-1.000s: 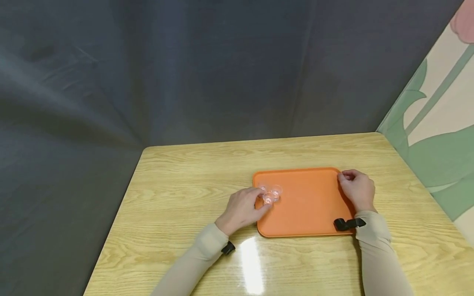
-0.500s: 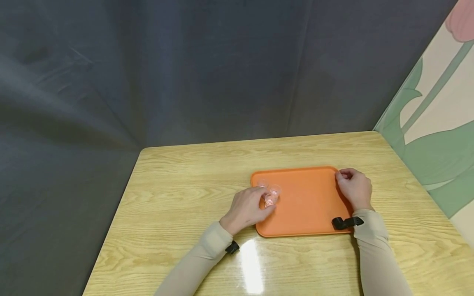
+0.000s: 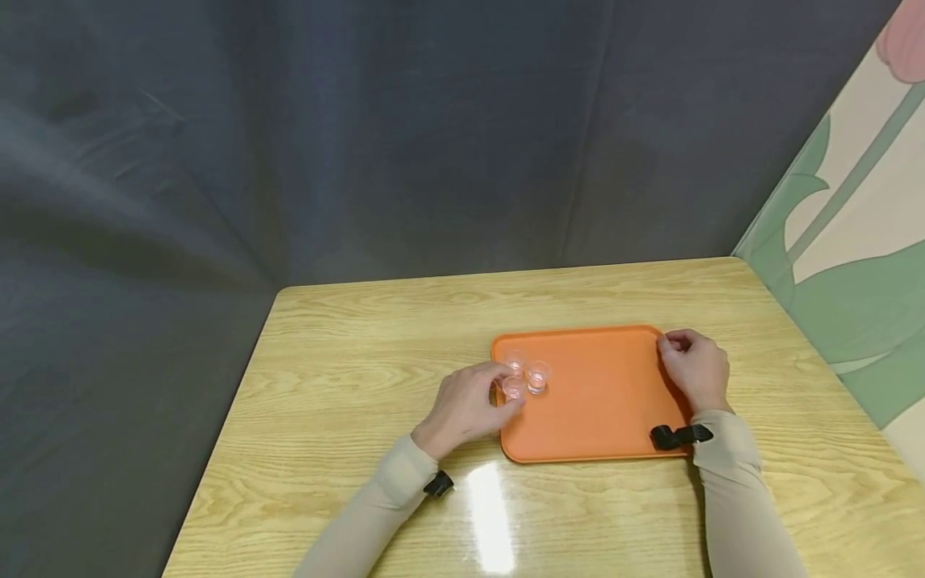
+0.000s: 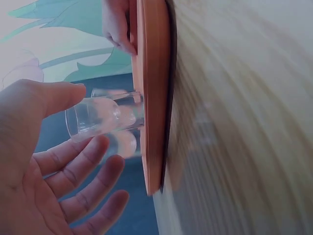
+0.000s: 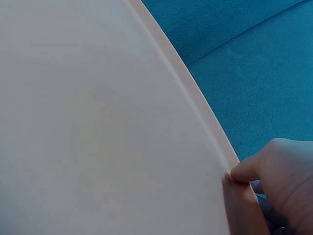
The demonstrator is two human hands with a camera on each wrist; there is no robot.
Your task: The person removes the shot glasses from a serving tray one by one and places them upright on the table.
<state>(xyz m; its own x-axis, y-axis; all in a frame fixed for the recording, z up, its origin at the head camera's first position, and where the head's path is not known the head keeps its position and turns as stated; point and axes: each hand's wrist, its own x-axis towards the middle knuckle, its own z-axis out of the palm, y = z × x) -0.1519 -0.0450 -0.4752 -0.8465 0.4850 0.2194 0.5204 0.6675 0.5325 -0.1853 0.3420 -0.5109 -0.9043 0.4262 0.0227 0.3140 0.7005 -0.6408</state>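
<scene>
An orange tray (image 3: 596, 401) lies on the wooden table. Three small clear shot glasses stand in a cluster at its left end. My left hand (image 3: 466, 405) reaches over the left rim and holds the nearest shot glass (image 4: 90, 117) between thumb and index finger, the other fingers spread loosely. Just beyond it stand a second shot glass (image 3: 538, 377) and a third shot glass (image 3: 515, 359), partly behind my fingertips in the head view. On the opposite side, my right hand (image 3: 695, 371) pinches the tray's right rim near the far corner, thumb on top (image 5: 247, 171).
The wooden table (image 3: 347, 361) extends around the tray, with a bright reflection in front. A dark curtain (image 3: 433, 144) hangs behind the table, and a painted wall (image 3: 867, 241) rises at the right. Black wrist camera mounts (image 3: 679, 437) sit on both sleeves.
My left hand has drawn slightly left, and the nearest glass has shifted left with it, opening a gap from the right-hand glass. My right hand stays at the tray's rim.
</scene>
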